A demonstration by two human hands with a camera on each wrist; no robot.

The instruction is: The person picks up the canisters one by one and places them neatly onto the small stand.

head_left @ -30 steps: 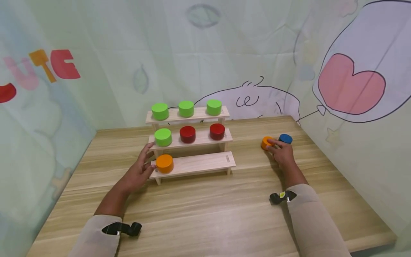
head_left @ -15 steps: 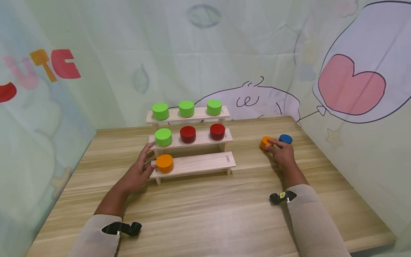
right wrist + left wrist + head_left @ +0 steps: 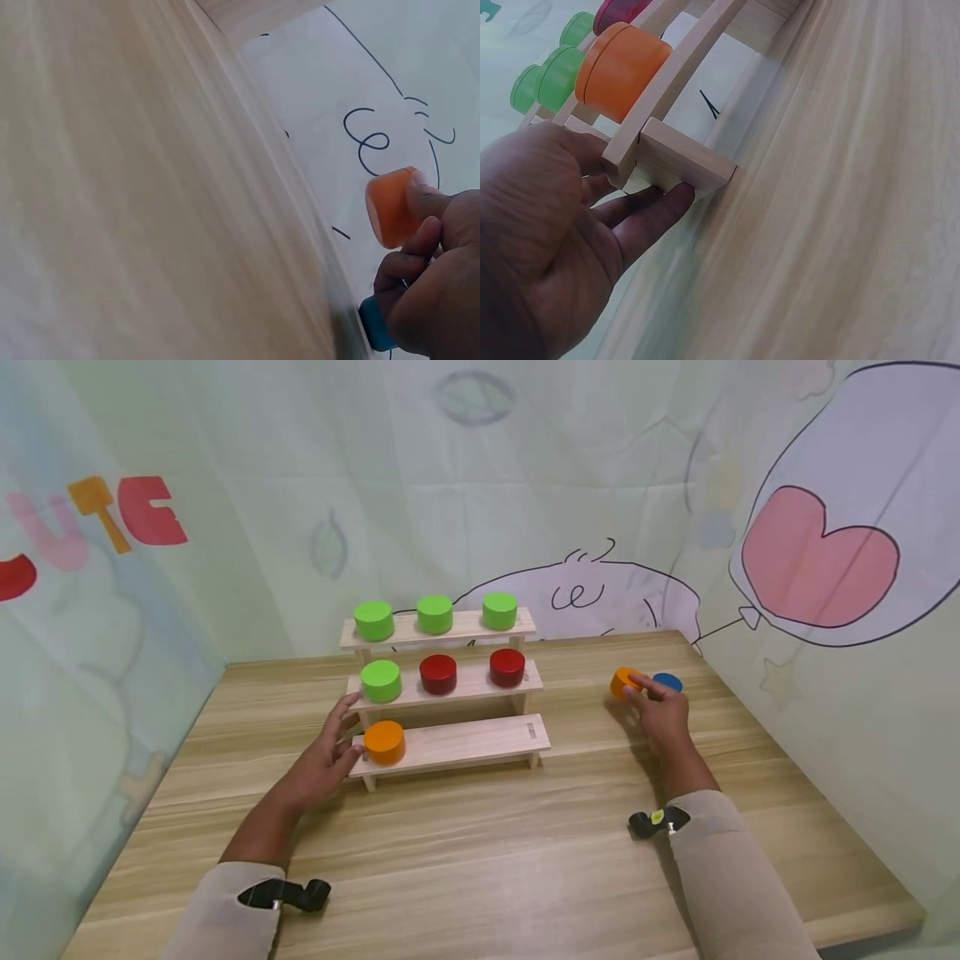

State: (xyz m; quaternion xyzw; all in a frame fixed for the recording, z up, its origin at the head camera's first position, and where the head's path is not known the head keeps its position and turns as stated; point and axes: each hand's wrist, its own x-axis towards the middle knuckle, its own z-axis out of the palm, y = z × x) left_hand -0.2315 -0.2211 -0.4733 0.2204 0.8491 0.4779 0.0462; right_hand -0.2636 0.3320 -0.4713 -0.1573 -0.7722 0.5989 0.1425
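Note:
A three-step wooden stand holds round wooden discs. My left hand rests against its left end, fingers fairly extended; in the left wrist view, fingertips touch the side panel. Close by, an orange disc sits on the bottom step. At the right, my right hand pinches another orange disc between thumb and fingers, tilted and raised off the table. That disc shows in the right wrist view too. A blue disc lies behind the right hand, partly hidden by it.
Green discs line the top step. On the middle step stand a green disc and two red discs. The wooden table backs onto a printed cloth wall, with another side wall at the right.
My right hand has raised the orange disc slightly from the table, and the disc now tilts. My left hand stays at the stand's left end.

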